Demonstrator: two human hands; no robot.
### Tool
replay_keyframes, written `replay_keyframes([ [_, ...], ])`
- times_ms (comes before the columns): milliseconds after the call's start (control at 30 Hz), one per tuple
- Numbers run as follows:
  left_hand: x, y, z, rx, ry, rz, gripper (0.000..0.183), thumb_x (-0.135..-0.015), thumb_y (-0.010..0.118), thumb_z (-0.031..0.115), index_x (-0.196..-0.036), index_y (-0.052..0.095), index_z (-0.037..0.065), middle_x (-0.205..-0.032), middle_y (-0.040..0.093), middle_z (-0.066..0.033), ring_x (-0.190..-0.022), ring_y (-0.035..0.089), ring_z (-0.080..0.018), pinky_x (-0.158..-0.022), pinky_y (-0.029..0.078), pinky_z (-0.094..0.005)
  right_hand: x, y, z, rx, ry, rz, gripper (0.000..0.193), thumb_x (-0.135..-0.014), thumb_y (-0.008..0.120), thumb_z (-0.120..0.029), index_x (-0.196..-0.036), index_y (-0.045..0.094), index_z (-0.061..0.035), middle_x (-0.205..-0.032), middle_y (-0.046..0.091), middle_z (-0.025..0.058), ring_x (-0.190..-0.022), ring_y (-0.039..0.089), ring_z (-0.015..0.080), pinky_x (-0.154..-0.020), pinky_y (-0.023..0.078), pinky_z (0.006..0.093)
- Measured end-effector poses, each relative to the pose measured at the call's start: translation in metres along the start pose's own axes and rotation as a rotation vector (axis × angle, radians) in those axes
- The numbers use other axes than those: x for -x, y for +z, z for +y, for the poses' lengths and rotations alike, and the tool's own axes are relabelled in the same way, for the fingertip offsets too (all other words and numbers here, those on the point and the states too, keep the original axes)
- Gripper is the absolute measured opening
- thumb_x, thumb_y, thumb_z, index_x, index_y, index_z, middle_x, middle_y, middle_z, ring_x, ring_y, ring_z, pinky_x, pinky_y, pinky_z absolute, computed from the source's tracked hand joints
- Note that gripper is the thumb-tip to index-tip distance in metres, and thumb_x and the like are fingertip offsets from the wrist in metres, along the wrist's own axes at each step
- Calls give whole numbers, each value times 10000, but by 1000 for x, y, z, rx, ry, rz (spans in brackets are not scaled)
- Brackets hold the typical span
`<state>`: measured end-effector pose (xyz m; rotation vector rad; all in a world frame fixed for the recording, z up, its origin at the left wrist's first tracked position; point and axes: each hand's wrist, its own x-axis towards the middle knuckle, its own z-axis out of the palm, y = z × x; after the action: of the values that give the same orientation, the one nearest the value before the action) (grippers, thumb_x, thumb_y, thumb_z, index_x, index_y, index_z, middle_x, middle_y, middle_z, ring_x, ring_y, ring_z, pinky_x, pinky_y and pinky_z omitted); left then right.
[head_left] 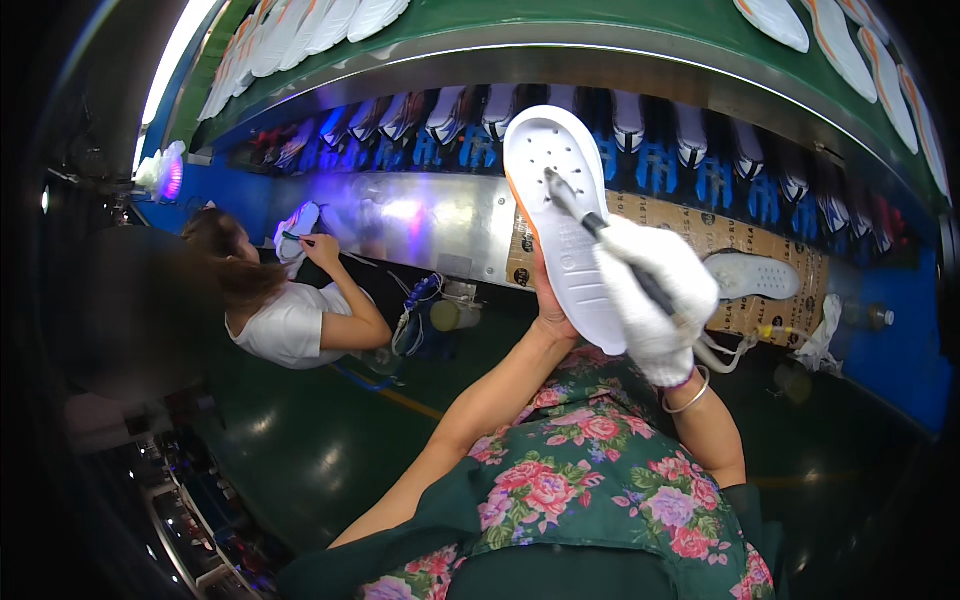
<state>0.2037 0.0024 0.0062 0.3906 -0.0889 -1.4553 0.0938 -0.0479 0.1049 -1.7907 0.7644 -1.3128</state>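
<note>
A white shoe sole (572,255) with an orange edge stands nearly upright before me, its inner face with small holes turned my way. My bare left hand (549,292) grips it from behind at its left edge; most of those fingers are hidden. My right hand (660,290), in a white knitted glove, is closed round the dark handle of a brush (590,218). The brush's pale tip touches the sole's holed upper part. Another sole (752,275) lies on the cardboard to the right of my glove.
Cardboard (650,212) covers part of the metal bench (430,225). Behind it runs a row of shoe uppers (628,125) on blue holders. Above, a green shelf (560,22) carries several soles. A co-worker (300,310) sits left. A bottle (875,317) and white cloth (822,335) are far right.
</note>
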Motion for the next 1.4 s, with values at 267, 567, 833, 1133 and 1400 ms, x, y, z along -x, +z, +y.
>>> replay_keyframes([
  [267, -17, -6, 12, 170, 15, -170, 987, -828, 433, 821, -1515, 284, 128, -1432, 470, -120, -1190, 561, -445, -1000, 488, -593, 16, 2, 18, -72, 60, -31, 209, -771, 762, -30, -978, 741, -17, -951, 739, 116, -818, 712, 243, -782, 547, 330],
  [567, -30, -12, 24, 178, 23, -134, 1054, -782, 475, 854, -1495, 319, 94, -1417, 485, -147, -1125, 593, -458, -890, 529, -606, 20, 7, 17, -178, 192, -33, 175, -761, 764, -11, -936, 749, -12, -907, 737, 94, -830, 704, 205, -735, 542, 314],
  [833, -30, -11, 35, 67, -65, -313, 1064, -767, 406, 897, -1458, 372, 89, -1273, 565, -260, -1027, 644, -452, -814, 566, -599, 22, -9, 19, -169, -29, -374, 211, -737, 780, -33, -945, 752, -59, -871, 731, 85, -776, 714, 243, -716, 553, 323],
  [1133, -42, -12, 61, 82, -196, -426, 1109, -768, 556, 806, -1552, 207, 104, -1502, 350, -245, -1158, 543, -523, -886, 532, -614, 33, -15, 22, -205, 51, -465, 215, -760, 801, -77, -971, 758, -76, -889, 738, 82, -816, 723, 220, -732, 565, 320],
  [1400, -58, -11, 66, 127, -424, -560, 1035, -737, 604, 783, -1473, 417, 79, -1347, 505, -248, -953, 593, -432, -784, 531, -498, 42, -12, 20, -153, -11, -553, 258, -763, 782, -69, -1013, 755, -126, -954, 746, 81, -813, 719, 248, -737, 569, 320],
])
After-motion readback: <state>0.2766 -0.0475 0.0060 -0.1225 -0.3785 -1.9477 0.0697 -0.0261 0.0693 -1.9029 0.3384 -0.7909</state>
